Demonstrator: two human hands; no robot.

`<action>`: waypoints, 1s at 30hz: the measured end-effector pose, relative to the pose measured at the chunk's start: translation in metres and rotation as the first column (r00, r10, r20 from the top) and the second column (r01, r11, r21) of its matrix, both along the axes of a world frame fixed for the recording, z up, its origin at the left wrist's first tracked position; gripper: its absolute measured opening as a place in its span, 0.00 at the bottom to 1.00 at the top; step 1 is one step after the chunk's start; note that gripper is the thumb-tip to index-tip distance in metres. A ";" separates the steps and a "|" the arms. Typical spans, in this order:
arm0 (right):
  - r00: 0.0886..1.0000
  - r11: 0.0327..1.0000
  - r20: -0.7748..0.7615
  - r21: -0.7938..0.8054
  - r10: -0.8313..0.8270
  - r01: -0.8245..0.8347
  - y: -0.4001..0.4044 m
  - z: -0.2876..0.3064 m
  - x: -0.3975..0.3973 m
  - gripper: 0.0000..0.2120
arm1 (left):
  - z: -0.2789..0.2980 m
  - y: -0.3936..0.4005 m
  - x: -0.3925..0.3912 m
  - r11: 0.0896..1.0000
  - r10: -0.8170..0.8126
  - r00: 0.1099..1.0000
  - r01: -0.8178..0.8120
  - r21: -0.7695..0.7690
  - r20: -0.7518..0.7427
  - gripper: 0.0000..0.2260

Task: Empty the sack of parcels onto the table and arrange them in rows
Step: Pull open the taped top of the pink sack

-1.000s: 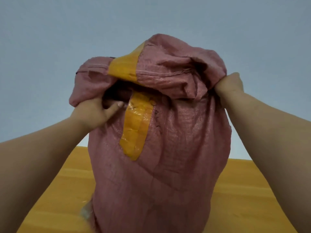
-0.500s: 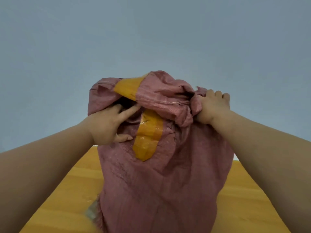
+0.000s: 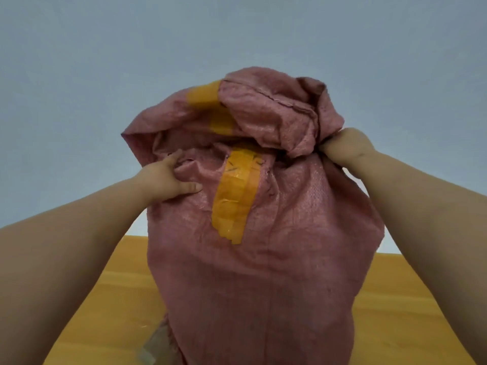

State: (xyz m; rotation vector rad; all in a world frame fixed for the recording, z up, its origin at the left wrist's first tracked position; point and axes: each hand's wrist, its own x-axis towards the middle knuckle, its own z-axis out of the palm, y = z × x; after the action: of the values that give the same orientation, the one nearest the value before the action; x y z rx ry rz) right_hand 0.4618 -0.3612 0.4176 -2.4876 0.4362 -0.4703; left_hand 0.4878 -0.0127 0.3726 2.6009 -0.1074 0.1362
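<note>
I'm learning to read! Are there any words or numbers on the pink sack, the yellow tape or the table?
None can be read.
Sack: plain pink weave, no print showing.
Yellow tape: blank, only creases.
Table: bare wood.
Pale thing at the sack's bottom edge: too blurred to tell.

Two bare forearms and hands, no sleeves in view.

Left hand point(image 3: 168, 180) and right hand point(image 3: 345, 146) both bare: no gloves, rings, watch or wristband visible. Forearms bare from the wrists down to the frame's lower corners, no cuff or fabric edge showing anywhere. Left thumb and a few fingers visible, nails short and plain as far as can be told. Right wrist has a small dark mark on its upper side, blurred, can't tell what it is. Rest of body out of frame.
</note>
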 end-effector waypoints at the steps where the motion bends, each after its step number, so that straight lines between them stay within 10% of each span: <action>1: 0.995 0.998 0.083 0.009 -0.055 0.054 -0.004 0.002 0.001 0.27 | 0.001 0.000 0.000 0.998 -0.006 1.000 0.007 -0.061 0.026 0.42; 5: 0.963 0.991 0.237 -0.017 -0.126 0.134 -0.004 0.000 -0.008 0.26 | 0.005 0.000 -0.004 0.936 0.112 0.934 0.016 -0.353 0.340 0.28; 10: 0.984 0.884 -0.113 -0.462 -0.139 0.072 0.010 0.010 -0.001 0.24 | -0.004 0.000 -0.006 0.959 0.052 0.875 0.091 -0.270 0.480 0.45; 13: 0.959 0.777 -0.282 -0.613 -0.043 -0.146 0.023 0.007 0.003 0.19 | -0.002 -0.002 0.000 0.977 -0.154 0.939 0.191 -0.093 0.308 0.57; 16: 0.886 0.863 -0.432 -0.370 0.168 -0.344 0.034 0.002 0.008 0.11 | 0.002 -0.008 0.000 0.979 -0.183 0.983 0.184 0.089 -0.016 0.62; 20: 0.827 0.841 -0.522 -0.337 0.208 -0.424 0.024 -0.009 0.014 0.34 | -0.005 -0.008 -0.002 0.968 0.063 0.996 -0.044 0.245 -0.070 0.49; 24: 0.840 0.796 -0.484 -0.393 0.247 -0.460 0.005 -0.028 0.023 0.19 | -0.004 -0.006 -0.007 0.952 0.198 0.979 -0.201 0.231 0.040 0.25; 30: 0.981 0.968 0.096 -0.204 0.170 -0.148 0.007 0.018 0.036 0.16 | 0.024 -0.024 -0.007 0.820 0.272 0.962 -0.232 -0.523 0.001 0.09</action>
State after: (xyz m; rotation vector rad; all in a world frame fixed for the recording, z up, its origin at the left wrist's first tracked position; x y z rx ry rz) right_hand 0.4982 -0.3540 0.4356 -2.6419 0.1490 -0.6102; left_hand 0.4808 -0.0370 0.3966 2.0526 0.2241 0.3137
